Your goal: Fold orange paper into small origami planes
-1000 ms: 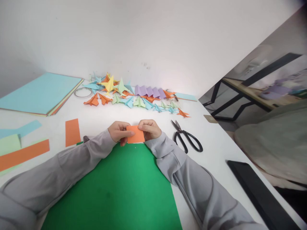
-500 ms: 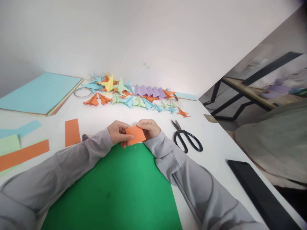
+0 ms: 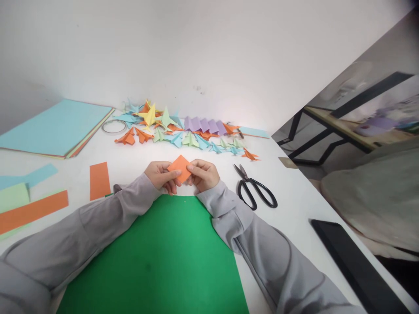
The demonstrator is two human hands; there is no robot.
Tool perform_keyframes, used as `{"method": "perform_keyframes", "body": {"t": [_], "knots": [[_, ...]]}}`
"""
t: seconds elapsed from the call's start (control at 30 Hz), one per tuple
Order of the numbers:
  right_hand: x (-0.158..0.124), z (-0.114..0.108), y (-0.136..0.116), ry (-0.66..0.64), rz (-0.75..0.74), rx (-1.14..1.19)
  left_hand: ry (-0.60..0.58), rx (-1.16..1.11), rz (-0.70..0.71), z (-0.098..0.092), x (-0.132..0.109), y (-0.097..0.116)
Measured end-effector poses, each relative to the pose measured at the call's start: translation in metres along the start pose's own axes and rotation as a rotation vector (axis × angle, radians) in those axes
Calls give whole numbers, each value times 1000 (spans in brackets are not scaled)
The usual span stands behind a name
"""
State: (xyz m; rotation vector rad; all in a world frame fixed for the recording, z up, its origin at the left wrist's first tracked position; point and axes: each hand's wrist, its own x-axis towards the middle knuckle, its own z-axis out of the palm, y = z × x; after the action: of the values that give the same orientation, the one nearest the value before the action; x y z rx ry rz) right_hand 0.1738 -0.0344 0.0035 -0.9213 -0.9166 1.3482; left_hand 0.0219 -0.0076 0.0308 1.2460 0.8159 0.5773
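Note:
A small square of orange paper (image 3: 180, 167) is held up like a diamond, one corner pointing away from me. My left hand (image 3: 163, 176) pinches it at the left corner, thumb on top. At the right corner, my right hand (image 3: 203, 174) grips it between thumb and fingers. Both hands are just beyond the far edge of a green sheet (image 3: 157, 253). Black-handled scissors (image 3: 250, 185) lie to the right of my right hand, blades partly apart. An orange paper strip (image 3: 100, 181) lies left of my left hand.
Folded paper pieces in several colours (image 3: 190, 138) line the wall side. Large coloured sheets (image 3: 55, 126) and a tape roll (image 3: 114, 126) lie at the far left, paper strips (image 3: 36, 209) nearer. A black flat object (image 3: 353, 266) lies right, with a person's clothing (image 3: 376, 192) beyond.
The orange paper has turned into a diamond position and moved slightly up and left. My right thumb now lies on its right corner, where before the hand was at the upper right edge.

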Motion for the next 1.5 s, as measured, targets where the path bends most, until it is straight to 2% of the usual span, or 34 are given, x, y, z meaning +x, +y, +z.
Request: {"method": "perform_keyframes", "body": {"t": [0.17, 0.3, 0.5, 0.7, 0.9, 1.07, 1.33, 1.5], "knots": [[0, -1, 1, 4, 0, -24, -11, -91, 54, -1, 0, -4], [-3, -2, 3, -13, -53, -130, 80, -131, 150, 0, 2, -10], [-8, 2, 3, 39, -325, -292, 236, -289, 165, -4, 7, -12], [-12, 1, 10, 124, -442, -475, 227, -350, 158, -6, 9, -11], [-13, 3, 8, 136, -464, -540, 254, -365, 130, -5, 9, -10], [-13, 7, 6, 132, -595, -571, 251, -356, 123, -7, 10, -12], [-8, 3, 14, 121, -458, -398, 174, -270, 112, -7, 10, -15], [-9, 2, 14, 78, -514, -492, 184, -284, 85, -7, 9, -12]]}}
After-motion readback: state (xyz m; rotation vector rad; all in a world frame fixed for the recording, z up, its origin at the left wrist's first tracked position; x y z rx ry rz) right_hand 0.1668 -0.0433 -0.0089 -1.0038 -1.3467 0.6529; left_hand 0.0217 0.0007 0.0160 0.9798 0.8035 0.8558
